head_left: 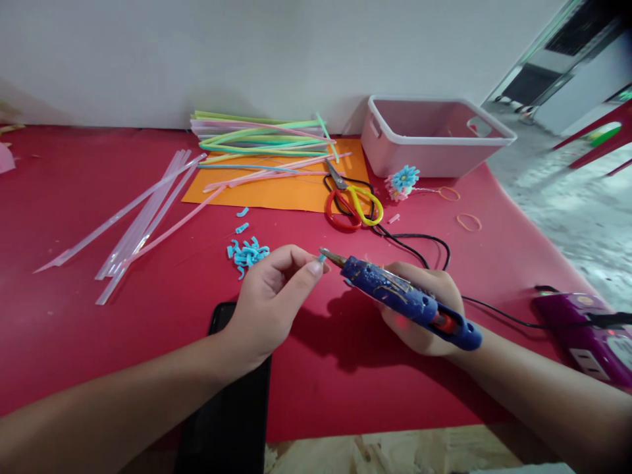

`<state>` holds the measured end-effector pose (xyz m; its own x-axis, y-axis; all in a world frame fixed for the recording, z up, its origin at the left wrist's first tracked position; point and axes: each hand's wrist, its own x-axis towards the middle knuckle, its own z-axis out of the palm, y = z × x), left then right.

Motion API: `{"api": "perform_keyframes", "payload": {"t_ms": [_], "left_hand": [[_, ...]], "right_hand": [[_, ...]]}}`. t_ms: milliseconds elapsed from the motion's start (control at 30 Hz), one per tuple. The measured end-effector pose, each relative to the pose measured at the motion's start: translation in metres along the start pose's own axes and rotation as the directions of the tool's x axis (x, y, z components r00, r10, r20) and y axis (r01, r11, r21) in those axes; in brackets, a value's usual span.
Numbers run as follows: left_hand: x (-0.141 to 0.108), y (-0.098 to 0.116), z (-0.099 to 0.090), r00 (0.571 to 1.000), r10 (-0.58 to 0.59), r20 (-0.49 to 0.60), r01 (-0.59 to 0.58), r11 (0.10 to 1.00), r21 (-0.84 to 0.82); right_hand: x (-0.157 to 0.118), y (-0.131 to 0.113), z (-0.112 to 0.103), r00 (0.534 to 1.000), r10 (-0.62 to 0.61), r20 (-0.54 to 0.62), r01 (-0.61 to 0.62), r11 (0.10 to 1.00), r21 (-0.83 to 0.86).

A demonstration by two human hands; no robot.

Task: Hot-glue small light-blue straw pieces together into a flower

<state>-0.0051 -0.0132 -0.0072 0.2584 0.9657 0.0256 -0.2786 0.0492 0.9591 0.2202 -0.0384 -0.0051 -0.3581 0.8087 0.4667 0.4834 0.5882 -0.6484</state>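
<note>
My left hand [281, 289] pinches a small light-blue piece [322, 258] between thumb and forefinger. Wrapped around a dark blue hot glue gun [395, 289] is my right hand [439, 283]. The gun's metal nozzle points left and is right at the tip of the blue piece; whether they touch I cannot tell. Just left of my left hand lies a small heap of short, curled light-blue pieces [247, 253], with two loose ones behind it. A black phone-like slab [227, 408] lies partly beneath my left wrist.
Scissors [353, 204] with red and yellow handles rest by an orange sheet [276, 191] bearing colourful straw-like strips [261, 138]. Clear pinkish strips [148, 217] lie left. A pink bin [419, 151], small flowers [402, 181], rubber bands [469, 222] and a purple power strip [575, 329] stand right.
</note>
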Motion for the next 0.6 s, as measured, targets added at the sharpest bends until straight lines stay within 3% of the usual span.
{"api": "perform_keyframes", "payload": {"t_ms": [600], "left_hand": [[0.0011, -0.0009, -0.0008, 1.0, 0.011, 0.006, -0.01, 1.0, -0.014]], "right_hand": [[-0.0007, -0.0003, -0.0004, 1.0, 0.03, 0.01, -0.03, 0.999, 0.028]]}}
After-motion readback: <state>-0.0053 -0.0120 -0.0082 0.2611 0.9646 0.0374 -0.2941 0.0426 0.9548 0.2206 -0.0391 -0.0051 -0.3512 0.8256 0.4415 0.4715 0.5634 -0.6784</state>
